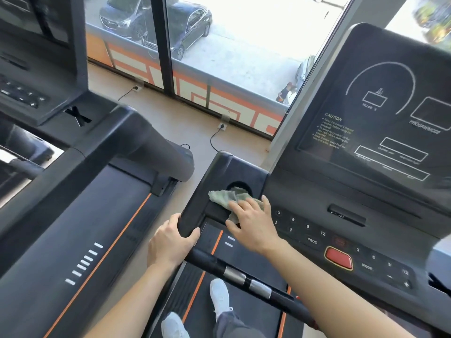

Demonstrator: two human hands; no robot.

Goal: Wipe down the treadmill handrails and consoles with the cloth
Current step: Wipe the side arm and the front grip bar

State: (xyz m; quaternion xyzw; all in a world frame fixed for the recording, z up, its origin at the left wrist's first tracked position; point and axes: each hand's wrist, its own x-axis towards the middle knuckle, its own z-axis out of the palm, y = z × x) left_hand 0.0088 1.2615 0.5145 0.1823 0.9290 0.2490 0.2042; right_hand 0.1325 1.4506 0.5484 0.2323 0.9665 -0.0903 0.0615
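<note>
The right hand point(253, 223) presses flat on the green cloth point(225, 197), hiding its near half, which lies over the cup hole point(238, 186) of the tray point(211, 172) beside the console point(366, 132), cut off at right; the left hand point(172, 242) grips the tray's near corner, open floor point(190, 128) to its left.

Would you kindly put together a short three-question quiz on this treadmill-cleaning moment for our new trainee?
1. True or false: the right hand presses the cloth flat at the cup holder's edge.
2. The left hand grips: A) the cloth B) the side tray's near corner C) the cup holder.
3. Fill in: the large button on the console is ___.
Key: 1 true; 2 B; 3 red.
</note>
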